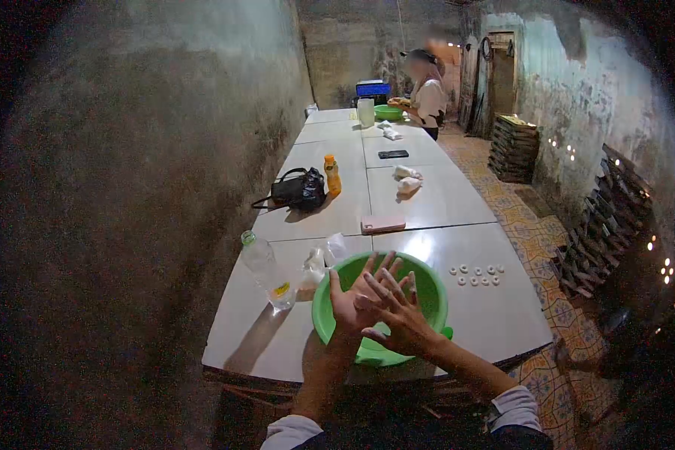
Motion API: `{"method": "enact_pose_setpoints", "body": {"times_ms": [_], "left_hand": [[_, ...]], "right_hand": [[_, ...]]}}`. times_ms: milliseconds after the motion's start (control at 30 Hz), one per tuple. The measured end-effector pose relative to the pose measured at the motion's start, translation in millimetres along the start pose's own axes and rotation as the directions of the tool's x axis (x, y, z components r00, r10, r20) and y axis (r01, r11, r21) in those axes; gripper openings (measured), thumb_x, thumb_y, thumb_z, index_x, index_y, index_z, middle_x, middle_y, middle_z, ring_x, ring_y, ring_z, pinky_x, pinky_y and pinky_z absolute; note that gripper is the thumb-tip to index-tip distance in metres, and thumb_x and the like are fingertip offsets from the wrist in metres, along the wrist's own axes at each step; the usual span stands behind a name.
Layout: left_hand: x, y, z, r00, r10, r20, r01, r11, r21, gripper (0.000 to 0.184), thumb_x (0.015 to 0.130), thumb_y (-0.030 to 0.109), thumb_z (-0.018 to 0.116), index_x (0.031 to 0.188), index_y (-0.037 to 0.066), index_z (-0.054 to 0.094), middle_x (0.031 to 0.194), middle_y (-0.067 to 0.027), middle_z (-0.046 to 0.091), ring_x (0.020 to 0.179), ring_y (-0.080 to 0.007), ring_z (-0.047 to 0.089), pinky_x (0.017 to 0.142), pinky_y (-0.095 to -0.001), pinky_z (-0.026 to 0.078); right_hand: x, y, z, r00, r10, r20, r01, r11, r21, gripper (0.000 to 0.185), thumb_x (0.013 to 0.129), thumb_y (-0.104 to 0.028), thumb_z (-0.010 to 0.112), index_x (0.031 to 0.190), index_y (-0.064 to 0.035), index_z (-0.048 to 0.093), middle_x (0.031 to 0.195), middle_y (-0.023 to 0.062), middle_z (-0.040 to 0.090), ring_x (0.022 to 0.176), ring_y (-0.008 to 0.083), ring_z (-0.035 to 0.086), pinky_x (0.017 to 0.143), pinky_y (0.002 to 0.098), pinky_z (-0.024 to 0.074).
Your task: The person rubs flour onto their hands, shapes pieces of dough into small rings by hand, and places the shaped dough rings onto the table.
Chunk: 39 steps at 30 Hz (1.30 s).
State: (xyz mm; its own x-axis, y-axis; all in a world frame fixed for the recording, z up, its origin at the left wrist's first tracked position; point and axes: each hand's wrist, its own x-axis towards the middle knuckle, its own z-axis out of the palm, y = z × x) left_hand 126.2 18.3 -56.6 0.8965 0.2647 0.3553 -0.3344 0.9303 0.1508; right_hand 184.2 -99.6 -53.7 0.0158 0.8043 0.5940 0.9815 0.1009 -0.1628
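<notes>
Both hands are held over a green plastic basin [321, 319] at the near end of the table. My left hand [350, 300] has its palm turned up and fingers stretched out, with whitish smears on them. Across it lies my right hand [405, 324], fingers spread, its palm side toward the left one. Whether anything small sits between the palms is hidden. Part of the basin's inside shows behind and below the hands. To the right, several small white rings [473, 282] lie in two rows on the tabletop.
Left of the basin stand a clear bottle [261, 262] and crumpled white plastic bags [315, 262]. Farther up the white table [457, 247] are a pink case [383, 224], black bag [301, 189], orange bottle [333, 178] and dark phone [394, 154]. A person [429, 97] works at another green basin [387, 112].
</notes>
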Motion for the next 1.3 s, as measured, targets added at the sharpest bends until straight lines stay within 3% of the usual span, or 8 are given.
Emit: {"method": "enact_pose_setpoints", "body": {"times_ms": [133,333,433,533,667,833,933,1300], "left_hand": [[0,2,6,0.999,0.021,-0.05,-0.023,0.998,-0.055,0.089,0.082,0.072,0.02,0.141,0.006,0.012,0.145,-0.0213,0.016,0.134,-0.0359,0.016,0.107,-0.0604,0.011],[-2,4,13,0.996,0.021,-0.086,-0.029,0.996,-0.089,0.092,0.08,0.074,0.021,0.141,0.006,0.013,0.146,-0.0197,0.014,0.135,-0.0342,0.013,0.107,-0.0599,0.011],[-4,5,7,0.999,0.0,-0.046,-0.001,1.0,-0.03,0.095,0.078,0.076,0.023,0.141,0.006,0.014,0.146,-0.0202,0.013,0.135,-0.0341,0.014,0.108,-0.0569,0.013],[-4,-1,8,1.0,0.007,-0.012,-0.007,1.0,0.011,0.095,0.077,0.077,0.022,0.141,0.006,0.014,0.145,-0.0211,0.014,0.135,-0.0344,0.015,0.108,-0.0562,0.013],[-6,1,9,1.0,-0.015,-0.016,0.015,1.0,0.008,0.095,0.078,0.077,0.022,0.142,0.008,0.009,0.147,-0.0193,0.011,0.136,-0.0323,0.012,0.109,-0.0536,0.012],[-7,-4,12,0.999,-0.016,-0.038,0.016,1.0,0.001,0.097,0.076,0.078,0.024,0.143,0.009,0.008,0.147,-0.0191,0.012,0.136,-0.0319,0.013,0.109,-0.0522,0.012],[-8,-4,11,1.0,-0.013,-0.027,0.012,0.999,-0.044,0.097,0.076,0.078,0.023,0.142,0.008,0.008,0.146,-0.02,0.011,0.136,-0.0322,0.012,0.109,-0.0537,0.012],[-13,-14,23,1.0,-0.008,-0.003,0.008,0.999,0.047,0.096,0.077,0.077,0.025,0.143,0.009,0.007,0.147,-0.019,0.009,0.136,-0.0312,0.011,0.109,-0.0535,0.01]], "right_hand": [[0,0,-3,0.997,0.018,-0.081,-0.014,0.999,0.043,0.063,0.075,-0.048,0.063,0.128,-0.0198,0.047,0.145,0.0116,0.023,0.135,0.0338,0.014,0.105,0.0602,-0.0022],[-3,2,-2,1.0,-0.029,0.004,0.029,1.0,-0.001,0.07,0.074,-0.048,0.064,0.132,-0.0178,0.041,0.145,0.0121,0.023,0.135,0.0356,0.016,0.106,0.0593,-0.0029],[-5,2,-4,0.983,0.017,-0.183,0.003,0.994,0.108,0.062,0.079,-0.049,0.058,0.131,-0.0185,0.042,0.143,0.0112,0.028,0.134,0.0333,0.02,0.106,0.0595,-0.0001],[-5,-2,-1,0.999,-0.043,0.008,0.043,0.997,-0.066,0.063,0.079,-0.049,0.059,0.131,-0.0172,0.043,0.143,0.0111,0.028,0.134,0.0329,0.02,0.106,0.0591,-0.0002],[-6,1,-4,0.995,0.003,-0.095,0.004,0.998,0.066,0.065,0.075,-0.048,0.063,0.13,-0.0199,0.044,0.145,0.012,0.024,0.135,0.0355,0.016,0.105,0.0593,-0.004],[-7,3,-4,0.999,-0.052,0.011,0.053,0.992,-0.113,0.071,0.073,-0.056,0.061,0.132,-0.0221,0.042,0.145,0.0128,0.023,0.135,0.0371,0.014,0.104,0.0614,-0.0052],[-12,2,-6,0.998,-0.04,-0.056,0.039,0.999,-0.022,0.068,0.072,-0.058,0.06,0.129,-0.0227,0.045,0.145,0.012,0.023,0.135,0.0366,0.013,0.104,0.0615,-0.0053],[-19,-3,-5,0.997,-0.071,-0.021,0.07,0.994,-0.08,0.068,0.073,-0.056,0.061,0.13,-0.0221,0.045,0.143,0.015,0.025,0.133,0.039,0.018,0.104,0.0617,-0.0039]]}}
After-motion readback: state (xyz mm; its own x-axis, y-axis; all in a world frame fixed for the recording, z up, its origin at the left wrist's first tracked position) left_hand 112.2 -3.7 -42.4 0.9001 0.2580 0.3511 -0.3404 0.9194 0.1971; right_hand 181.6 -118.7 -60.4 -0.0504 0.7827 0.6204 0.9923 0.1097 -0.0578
